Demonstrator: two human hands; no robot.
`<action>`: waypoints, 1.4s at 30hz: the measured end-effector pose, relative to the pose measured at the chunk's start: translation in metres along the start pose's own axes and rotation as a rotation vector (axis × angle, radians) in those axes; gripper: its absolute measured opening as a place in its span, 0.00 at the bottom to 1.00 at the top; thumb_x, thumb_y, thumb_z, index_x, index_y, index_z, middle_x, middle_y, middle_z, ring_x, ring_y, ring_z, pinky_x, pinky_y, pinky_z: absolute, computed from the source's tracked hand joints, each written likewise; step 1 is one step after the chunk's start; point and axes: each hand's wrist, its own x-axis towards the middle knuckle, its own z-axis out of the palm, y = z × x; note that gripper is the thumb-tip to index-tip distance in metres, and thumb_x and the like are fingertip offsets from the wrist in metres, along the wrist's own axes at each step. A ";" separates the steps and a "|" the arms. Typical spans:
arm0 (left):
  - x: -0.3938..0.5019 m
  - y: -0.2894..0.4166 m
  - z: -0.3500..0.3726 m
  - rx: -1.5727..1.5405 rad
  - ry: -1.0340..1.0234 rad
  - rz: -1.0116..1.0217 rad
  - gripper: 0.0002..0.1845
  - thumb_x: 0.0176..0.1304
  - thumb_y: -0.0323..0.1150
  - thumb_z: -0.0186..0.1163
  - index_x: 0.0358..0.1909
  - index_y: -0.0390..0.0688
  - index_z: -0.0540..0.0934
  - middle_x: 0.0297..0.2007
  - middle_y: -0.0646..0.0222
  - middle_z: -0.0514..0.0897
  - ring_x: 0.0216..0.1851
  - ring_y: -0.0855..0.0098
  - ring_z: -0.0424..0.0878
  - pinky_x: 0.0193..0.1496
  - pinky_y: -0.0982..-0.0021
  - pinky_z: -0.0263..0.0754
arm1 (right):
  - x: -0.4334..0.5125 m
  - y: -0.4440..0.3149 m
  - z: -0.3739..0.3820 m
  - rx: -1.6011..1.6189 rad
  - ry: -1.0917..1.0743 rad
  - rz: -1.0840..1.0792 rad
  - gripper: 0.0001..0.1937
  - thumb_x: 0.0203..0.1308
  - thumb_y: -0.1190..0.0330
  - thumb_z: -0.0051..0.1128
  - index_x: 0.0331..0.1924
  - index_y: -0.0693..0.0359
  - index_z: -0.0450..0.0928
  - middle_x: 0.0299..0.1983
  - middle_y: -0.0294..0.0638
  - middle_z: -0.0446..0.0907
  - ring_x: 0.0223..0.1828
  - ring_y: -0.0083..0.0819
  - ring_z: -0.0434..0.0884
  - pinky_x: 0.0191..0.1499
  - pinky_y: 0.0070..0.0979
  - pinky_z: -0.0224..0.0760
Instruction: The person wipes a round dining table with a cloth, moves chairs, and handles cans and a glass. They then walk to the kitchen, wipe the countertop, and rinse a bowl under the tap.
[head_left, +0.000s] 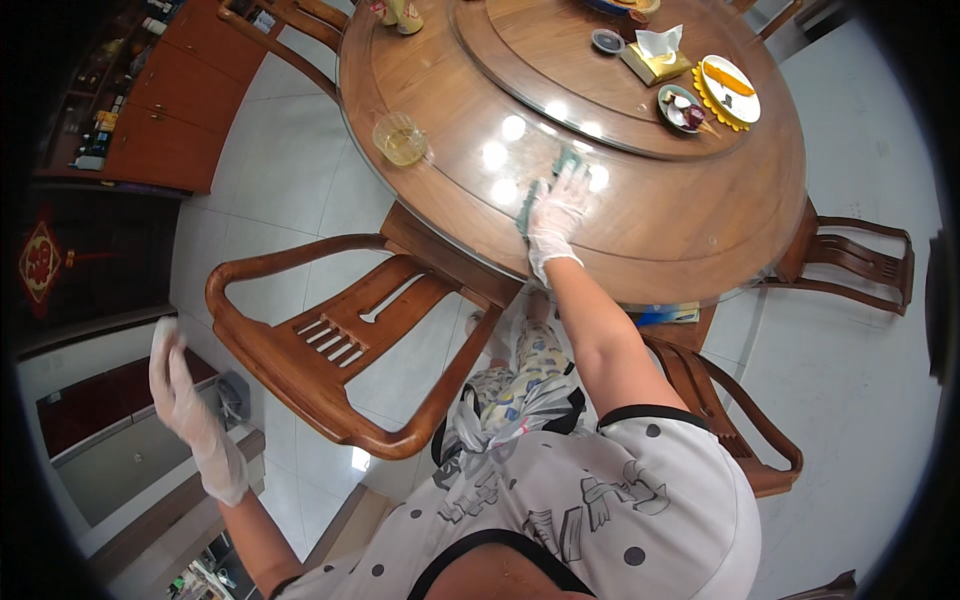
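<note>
My right hand (561, 201), in a thin clear glove, lies palm down on the glass-topped round wooden table (675, 225). Under its palm and fingers a green cloth (527, 214) is pressed against the tabletop, partly hidden by the hand. Off to the left, away from the table, my left hand (184, 401) is raised in a similar glove. Its fingers are extended and slightly blurred, and nothing shows in them. A clear glass mug (403, 140) with pale yellow liquid stands near the table's left edge.
The turntable (525, 67) bears a tissue box (654, 66), a lidded small cup (607, 41), a bowl of food scraps (679, 109) and a white plate (739, 101). Wooden chairs (360, 322) surround the table, one close before me. A cabinet (169, 97) stands left.
</note>
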 end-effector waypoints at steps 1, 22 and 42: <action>0.010 0.011 0.023 -0.002 -0.086 0.036 0.16 0.75 0.27 0.51 0.60 0.36 0.78 0.59 0.59 0.80 0.60 0.68 0.77 0.67 0.68 0.69 | 0.007 -0.012 0.005 0.012 -0.053 -0.006 0.34 0.70 0.55 0.45 0.74 0.67 0.55 0.76 0.56 0.52 0.77 0.51 0.50 0.78 0.45 0.39; 0.087 0.015 0.224 0.340 -0.821 0.215 0.20 0.62 0.33 0.64 0.57 0.46 0.80 0.52 0.62 0.84 0.54 0.58 0.80 0.60 0.62 0.72 | 0.046 0.073 -0.013 0.047 0.067 -0.084 0.25 0.65 0.72 0.47 0.67 0.62 0.66 0.69 0.53 0.66 0.72 0.51 0.61 0.71 0.48 0.51; 0.091 0.007 0.221 0.374 -0.933 0.171 0.22 0.65 0.36 0.61 0.61 0.44 0.78 0.54 0.59 0.82 0.52 0.61 0.79 0.60 0.63 0.72 | 0.027 -0.063 -0.056 1.597 -1.198 0.263 0.14 0.71 0.61 0.53 0.53 0.57 0.84 0.45 0.39 0.83 0.50 0.27 0.79 0.56 0.25 0.72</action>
